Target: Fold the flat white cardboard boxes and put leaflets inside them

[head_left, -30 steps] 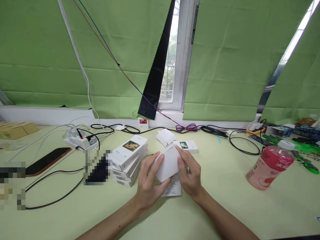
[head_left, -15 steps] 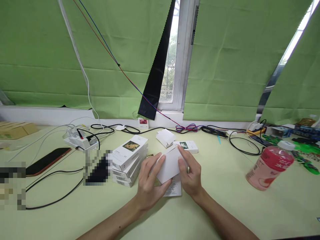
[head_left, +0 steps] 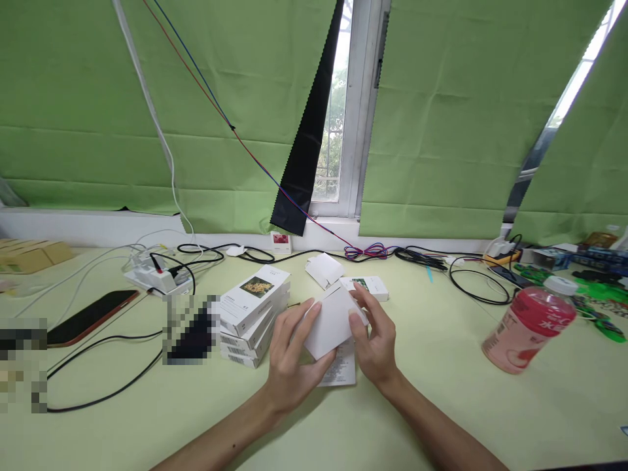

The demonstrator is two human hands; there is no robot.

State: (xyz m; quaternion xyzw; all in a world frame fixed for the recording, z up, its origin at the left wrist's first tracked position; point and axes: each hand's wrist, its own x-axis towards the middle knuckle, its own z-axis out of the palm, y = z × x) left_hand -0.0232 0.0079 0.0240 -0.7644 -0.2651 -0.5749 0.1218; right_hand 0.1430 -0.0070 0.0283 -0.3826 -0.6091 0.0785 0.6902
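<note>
Between both hands a small white box (head_left: 334, 324) is held tilted, its plain side up. My left hand (head_left: 292, 356) grips its left and lower edges. My right hand (head_left: 373, 337) holds its right edge, thumb and fingers closed on it. Below the box lies a printed white sheet or box (head_left: 343, 367), partly covered. Just left of my left hand stands a stack of white boxes (head_left: 255, 307), the top one with a yellow flower picture. Behind the hands lie a white box with a flower picture (head_left: 375, 288) and a plain white carton (head_left: 324, 268).
A pink bottle with a white cap (head_left: 530, 327) stands at the right. On the left are a phone (head_left: 95, 318), a power strip (head_left: 161, 278) and black cables. More cables (head_left: 417, 257) run along the back edge. Green toy-like pieces (head_left: 598, 297) lie at the far right.
The fingers of my right hand have bent slightly down and back from the box's top edge. The held box has shifted a little; my left hand has hardly moved.
</note>
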